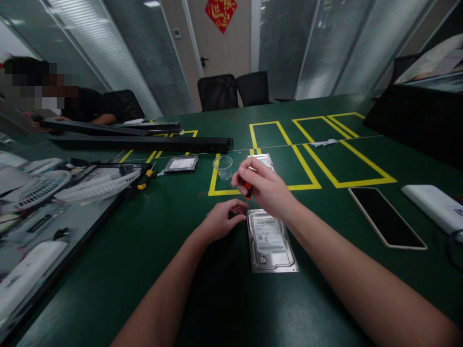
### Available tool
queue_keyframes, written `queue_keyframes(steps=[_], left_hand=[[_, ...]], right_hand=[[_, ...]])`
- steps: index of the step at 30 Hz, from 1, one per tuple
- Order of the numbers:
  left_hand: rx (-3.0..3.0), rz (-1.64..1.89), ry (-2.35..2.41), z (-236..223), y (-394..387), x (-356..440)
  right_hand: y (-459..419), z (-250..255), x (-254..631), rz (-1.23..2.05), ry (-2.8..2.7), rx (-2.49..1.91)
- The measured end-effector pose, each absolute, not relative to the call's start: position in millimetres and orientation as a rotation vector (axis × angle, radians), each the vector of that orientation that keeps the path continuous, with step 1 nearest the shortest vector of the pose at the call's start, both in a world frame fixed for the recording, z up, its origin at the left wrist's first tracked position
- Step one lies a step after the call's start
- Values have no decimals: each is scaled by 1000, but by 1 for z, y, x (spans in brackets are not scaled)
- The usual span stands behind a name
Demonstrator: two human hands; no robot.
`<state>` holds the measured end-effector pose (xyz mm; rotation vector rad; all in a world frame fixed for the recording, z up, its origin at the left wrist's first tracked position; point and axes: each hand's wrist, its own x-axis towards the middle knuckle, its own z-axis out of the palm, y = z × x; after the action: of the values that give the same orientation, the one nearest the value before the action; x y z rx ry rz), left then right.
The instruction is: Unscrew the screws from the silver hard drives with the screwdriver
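A silver hard drive point(272, 241) with a white label lies flat on the green table point(152, 250) in front of me. My right hand point(265, 188) is closed round a screwdriver with a red handle point(248, 189), held upright over the drive's far left corner. My left hand point(220, 220) rests on the table at that same corner, its fingers curled against the drive's edge. Just behind my right hand lies a second silver drive point(265, 160), partly hidden. A small clear plastic cup point(223, 166) stands to its left.
Another hard drive point(181, 164), a yellow-handled screwdriver point(145, 180) and white fan grilles point(97, 184) lie at the left. A long black power strip point(144, 143) crosses the back. A phone point(385, 217) and a white box point(434, 205) sit at the right. A person sits at the far left.
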<state>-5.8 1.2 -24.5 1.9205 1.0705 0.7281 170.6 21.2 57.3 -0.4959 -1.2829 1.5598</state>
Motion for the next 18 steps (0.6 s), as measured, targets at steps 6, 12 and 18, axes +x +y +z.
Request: queue_keyframes(steps=[6,12,18], left_hand=[[1916,723,1067,-23,1,-5],[1916,725,1079,-23,1,-6],[1904,731,1077,-24,1,-5]], right_hand=[[23,58,172,1498,-1250,-560],[21,57,171,1540,-1243,-534],[23,59,172,1522,-1310,-472]])
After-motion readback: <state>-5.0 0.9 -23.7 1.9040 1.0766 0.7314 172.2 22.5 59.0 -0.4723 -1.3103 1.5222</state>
